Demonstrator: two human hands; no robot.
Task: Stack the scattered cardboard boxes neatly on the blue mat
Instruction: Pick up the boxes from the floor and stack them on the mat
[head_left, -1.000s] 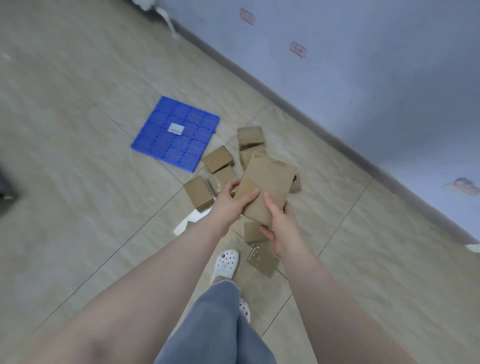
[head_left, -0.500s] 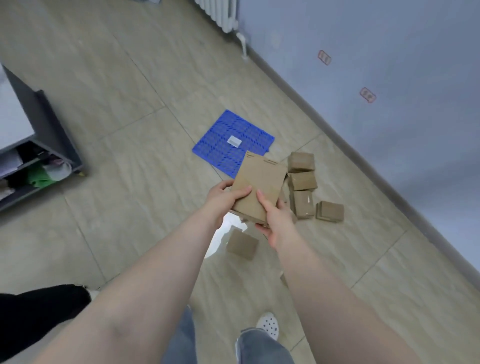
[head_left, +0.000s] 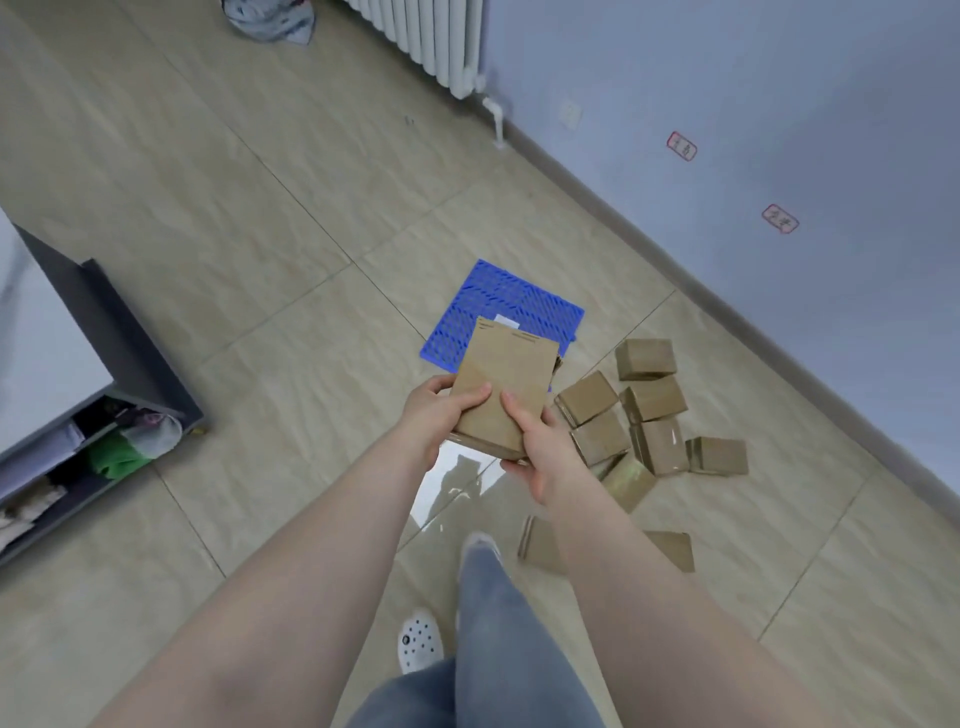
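I hold a flat brown cardboard box (head_left: 506, 382) in the air with both hands. My left hand (head_left: 441, 415) grips its near left corner and my right hand (head_left: 543, 452) grips its near right edge. The held box overlaps the near part of the blue mat (head_left: 511, 301), which lies bare on the tiled floor beyond it with a small white label. Several small cardboard boxes (head_left: 649, 410) lie scattered on the floor to the right of the mat. Another flat box (head_left: 540, 543) lies near my right forearm, partly hidden by it.
A grey shelf unit (head_left: 78, 374) with clutter stands at the left. A white radiator (head_left: 431, 36) and a crumpled cloth (head_left: 270, 21) are at the far wall. The wall (head_left: 779, 130) runs diagonally on the right. My leg and white shoe (head_left: 420, 642) are below.
I have stepped and turned, so the mat and scattered boxes shifted right and lower in view. Both hands keep the same grip on the flat box, now over the mat's near edge.
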